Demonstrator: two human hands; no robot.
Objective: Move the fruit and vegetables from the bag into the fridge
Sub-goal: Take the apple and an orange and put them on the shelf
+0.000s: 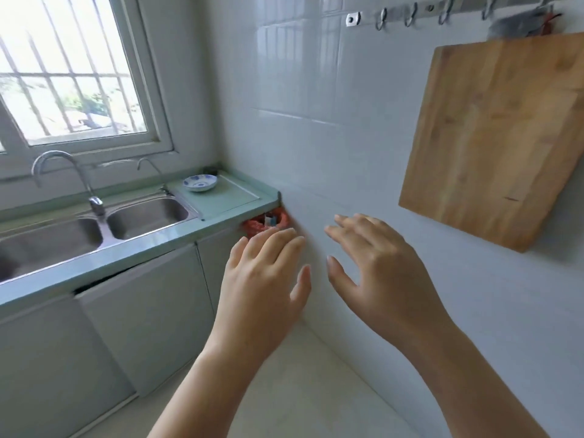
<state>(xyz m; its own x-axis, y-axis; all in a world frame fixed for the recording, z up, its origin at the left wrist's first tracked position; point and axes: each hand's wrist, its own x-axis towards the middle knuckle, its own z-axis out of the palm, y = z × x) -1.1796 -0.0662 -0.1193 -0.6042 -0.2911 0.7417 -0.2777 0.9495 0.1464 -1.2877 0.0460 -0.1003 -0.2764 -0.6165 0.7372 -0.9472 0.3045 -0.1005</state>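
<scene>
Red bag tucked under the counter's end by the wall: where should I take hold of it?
Take the red bag by its crumpled top rim, reaching from the open floor side; counter overhangs it and wall flanks it. Handles aren't visible.

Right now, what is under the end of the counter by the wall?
A red bag is tucked under the counter end, with something pale showing at its opening. The left hand covers its lower part, so its contents cannot be made out.
</scene>
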